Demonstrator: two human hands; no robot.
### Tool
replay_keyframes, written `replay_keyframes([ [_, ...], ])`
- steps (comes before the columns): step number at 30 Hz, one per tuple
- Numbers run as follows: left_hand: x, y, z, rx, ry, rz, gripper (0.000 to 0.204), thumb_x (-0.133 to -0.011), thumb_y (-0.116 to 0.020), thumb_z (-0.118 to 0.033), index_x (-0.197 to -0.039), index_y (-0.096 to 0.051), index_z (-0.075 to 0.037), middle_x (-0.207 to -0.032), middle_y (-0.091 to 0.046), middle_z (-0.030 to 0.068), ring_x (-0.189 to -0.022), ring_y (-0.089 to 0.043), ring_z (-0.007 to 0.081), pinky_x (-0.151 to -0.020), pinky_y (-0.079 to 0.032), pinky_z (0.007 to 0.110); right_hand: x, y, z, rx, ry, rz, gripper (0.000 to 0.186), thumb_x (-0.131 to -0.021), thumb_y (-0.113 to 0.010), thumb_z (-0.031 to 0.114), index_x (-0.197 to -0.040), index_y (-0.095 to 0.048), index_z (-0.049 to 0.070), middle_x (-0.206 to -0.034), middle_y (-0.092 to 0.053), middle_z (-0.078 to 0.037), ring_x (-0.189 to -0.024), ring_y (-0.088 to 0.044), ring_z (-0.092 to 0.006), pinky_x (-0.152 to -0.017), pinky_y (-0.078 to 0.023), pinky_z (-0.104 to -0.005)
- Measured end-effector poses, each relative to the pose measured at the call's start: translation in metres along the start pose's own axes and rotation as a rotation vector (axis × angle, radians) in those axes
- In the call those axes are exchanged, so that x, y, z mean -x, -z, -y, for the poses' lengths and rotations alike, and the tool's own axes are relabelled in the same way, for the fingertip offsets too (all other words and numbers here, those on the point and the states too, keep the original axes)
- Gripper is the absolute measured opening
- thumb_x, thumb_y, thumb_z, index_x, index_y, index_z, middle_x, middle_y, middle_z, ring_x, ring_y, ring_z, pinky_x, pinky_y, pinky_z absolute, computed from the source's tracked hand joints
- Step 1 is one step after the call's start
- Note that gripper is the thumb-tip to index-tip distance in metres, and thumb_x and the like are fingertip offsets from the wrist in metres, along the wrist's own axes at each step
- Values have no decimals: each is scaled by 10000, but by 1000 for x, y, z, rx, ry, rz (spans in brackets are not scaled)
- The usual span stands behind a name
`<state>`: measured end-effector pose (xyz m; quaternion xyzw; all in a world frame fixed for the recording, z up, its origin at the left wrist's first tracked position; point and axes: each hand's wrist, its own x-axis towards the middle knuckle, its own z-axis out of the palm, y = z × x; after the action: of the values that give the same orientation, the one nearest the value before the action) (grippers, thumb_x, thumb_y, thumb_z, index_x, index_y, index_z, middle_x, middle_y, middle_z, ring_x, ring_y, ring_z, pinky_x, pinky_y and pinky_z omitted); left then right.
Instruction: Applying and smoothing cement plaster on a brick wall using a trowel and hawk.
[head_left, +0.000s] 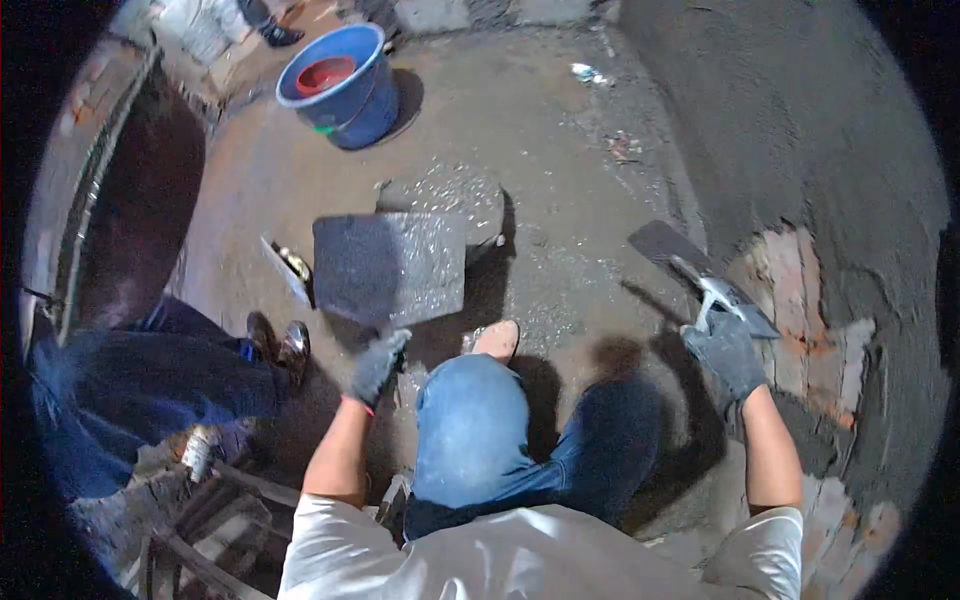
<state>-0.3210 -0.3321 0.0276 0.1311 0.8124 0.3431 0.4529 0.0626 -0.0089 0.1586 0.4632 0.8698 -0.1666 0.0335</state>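
My left hand [378, 368], in a dark glove, is closed at the near edge of a flat, square, dark board [390, 268] with a wet, shiny right half. The grip itself is partly hidden. At the right, my gloved right hand [725, 352] is wrapped round the pale handle of a plastering trowel [665, 248]. The trowel's long metal blade lies slantwise beside a patch of exposed brick [790, 290] low on the grey plastered wall [800, 130]. Just beyond the board, a wet grey slab-like shape [450, 192] shows partly behind it.
A blue bucket [370, 110] holding a red bowl [325, 75] stands far left. Another trowel [287, 272] is left of the board. A person in blue jeans [150, 400] is close at my left, above a dark frame [200, 540]. Debris [622, 147] lies by the wall.
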Motion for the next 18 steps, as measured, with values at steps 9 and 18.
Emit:
replay_keyframes([
  [9, -105, 21, 107, 356, -494, -375, 361, -894, -428, -236, -1158, -554, -24, -1154, -563, 139, -1115, -492, 225, -972, -361, 366, -111, -186, 73, -441, 372, 405, 258, -776, -565, 290, -863, -614, 52, -847, -614, -169, -763, -581, -310, -677, -446, -413],
  [18, -182, -6, -33, 913, -196, -360, 270, -812, -551, -200, -991, -607, -6, -1075, -598, 111, -1019, -537, 203, -917, -402, 330, -117, -178, 141, 78, 739, 568, 371, -745, -583, 369, -913, -593, 38, -855, -600, -196, -811, -578, -348, -716, -445, -429],
])
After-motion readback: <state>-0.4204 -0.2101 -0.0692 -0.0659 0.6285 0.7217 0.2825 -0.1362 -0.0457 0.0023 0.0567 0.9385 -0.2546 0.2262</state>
